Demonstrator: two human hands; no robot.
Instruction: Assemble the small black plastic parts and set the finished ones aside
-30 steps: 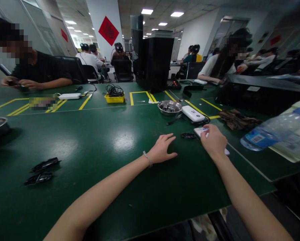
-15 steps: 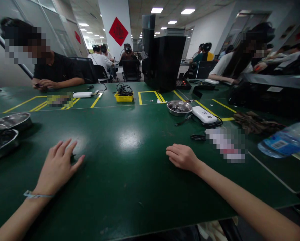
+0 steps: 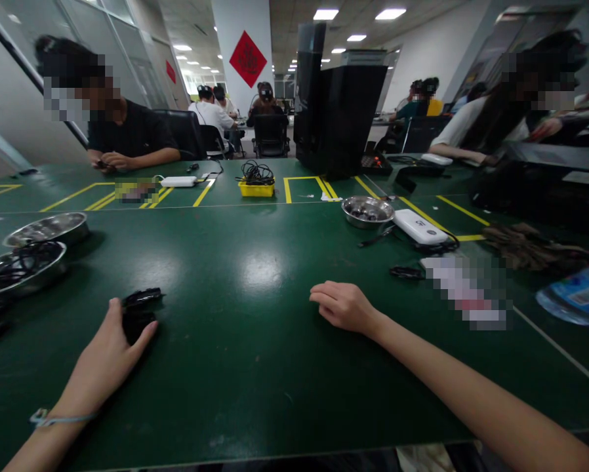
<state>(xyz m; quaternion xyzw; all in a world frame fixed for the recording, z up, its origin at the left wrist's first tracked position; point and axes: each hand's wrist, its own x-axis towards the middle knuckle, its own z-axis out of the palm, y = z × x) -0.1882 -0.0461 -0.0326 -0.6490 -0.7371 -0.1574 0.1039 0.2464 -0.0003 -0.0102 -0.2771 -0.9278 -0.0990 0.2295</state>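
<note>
My left hand [image 3: 108,357], with a pale band at the wrist, is low on the left side of the green table [image 3: 235,354]. Its thumb stands apart from the index finger, and its other fingers are mostly hidden. Just beyond these fingertips lies a black bundled cable [image 3: 143,298], with a dark patch below it that could be more cable or shadow. On the right, my right hand [image 3: 346,307] rests on the table, its fingers loosely curled together; no object shows in it. Another black bundle [image 3: 406,272] lies beyond that hand.
Two metal bowls, one holding black cables [image 3: 29,259], stand at left. A metal bowl [image 3: 368,213], white power bank [image 3: 420,227] and water bottle [image 3: 577,298] are at right. Further back are a yellow box [image 3: 256,189] and a black case [image 3: 351,118]. Co-workers sit across the table.
The view has swung left. My left hand has drawn back and turned, uncovering the black bundle. My right hand's fingers have loosened slightly.
</note>
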